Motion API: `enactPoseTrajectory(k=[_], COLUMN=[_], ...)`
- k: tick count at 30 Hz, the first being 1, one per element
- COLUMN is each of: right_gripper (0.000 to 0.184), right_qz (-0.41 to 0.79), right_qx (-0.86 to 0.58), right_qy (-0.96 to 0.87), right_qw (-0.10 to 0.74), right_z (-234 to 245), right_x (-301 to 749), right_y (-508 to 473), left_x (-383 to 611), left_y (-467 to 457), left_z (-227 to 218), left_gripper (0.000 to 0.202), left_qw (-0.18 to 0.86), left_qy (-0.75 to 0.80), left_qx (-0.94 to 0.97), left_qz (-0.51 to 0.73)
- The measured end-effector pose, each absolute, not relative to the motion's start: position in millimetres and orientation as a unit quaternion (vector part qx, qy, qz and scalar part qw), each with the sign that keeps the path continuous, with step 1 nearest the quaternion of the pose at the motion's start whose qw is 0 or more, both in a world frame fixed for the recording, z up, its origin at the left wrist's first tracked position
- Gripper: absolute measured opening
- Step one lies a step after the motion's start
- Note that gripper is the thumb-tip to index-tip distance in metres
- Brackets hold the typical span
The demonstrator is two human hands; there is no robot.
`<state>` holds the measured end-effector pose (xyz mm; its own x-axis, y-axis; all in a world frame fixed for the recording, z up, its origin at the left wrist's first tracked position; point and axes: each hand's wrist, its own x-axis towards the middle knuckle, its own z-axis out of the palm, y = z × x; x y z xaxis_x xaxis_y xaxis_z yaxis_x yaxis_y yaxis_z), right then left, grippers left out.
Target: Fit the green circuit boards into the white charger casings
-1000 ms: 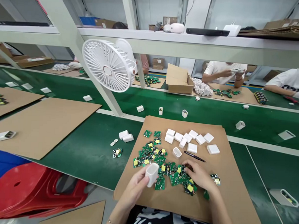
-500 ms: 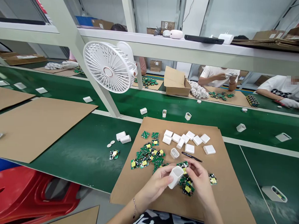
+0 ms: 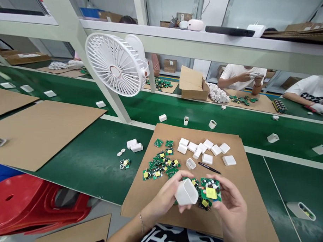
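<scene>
My left hand [image 3: 166, 199] grips a white plastic charger shell [image 3: 187, 192], its open end turned toward the right. My right hand [image 3: 231, 208] pinches a green circuit board [image 3: 211, 189] with a yellow part on it, held right beside the shell's opening. Both hands hover over a cardboard sheet [image 3: 243, 194]. On that sheet lie a pile of green circuit boards [image 3: 162, 165], a group of white shells [image 3: 206, 150], one open shell [image 3: 191, 164] and black tweezers [image 3: 209, 168].
A white fan [image 3: 114, 66] is clipped to a slanted post. Several white shells ride the green conveyor belt [image 3: 238, 125]. Two shells [image 3: 134, 145] and a stray board [image 3: 125, 164] lie left of the sheet. Red stools [image 3: 34, 204] stand at lower left. People work across the belt.
My right hand has picked a circuit board out of the pile and lifted it. My left hand has brought the shell up and inward next to it.
</scene>
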<state>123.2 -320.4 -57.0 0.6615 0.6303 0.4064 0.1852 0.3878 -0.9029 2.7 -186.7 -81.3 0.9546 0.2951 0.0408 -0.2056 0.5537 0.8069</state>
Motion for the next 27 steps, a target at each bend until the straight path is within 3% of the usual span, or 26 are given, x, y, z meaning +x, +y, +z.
enactPoseTrajectory(k=[3,10,27], right_gripper=[0.038,0.041,0.039], right_qz=[0.161,0.185,0.188], right_qx=[-0.540,-0.542,-0.587], right_qy=[-0.413,-0.449,-0.460], right_qw=[0.716,0.686,0.639], right_z=[-54,-59,-66], right_x=[123,122,123], right_y=[-316,-311,-319], left_x=[11,16,19], left_y=[-188,-187,-192], left_z=[-87,-73,-77], left_gripper=[0.048,0.059,0.060], left_qw=[0.914,0.892,0.863], left_qy=[0.101,0.187,0.204], left_qx=[0.370,0.391,0.431], left_qz=[0.128,0.130,0.166])
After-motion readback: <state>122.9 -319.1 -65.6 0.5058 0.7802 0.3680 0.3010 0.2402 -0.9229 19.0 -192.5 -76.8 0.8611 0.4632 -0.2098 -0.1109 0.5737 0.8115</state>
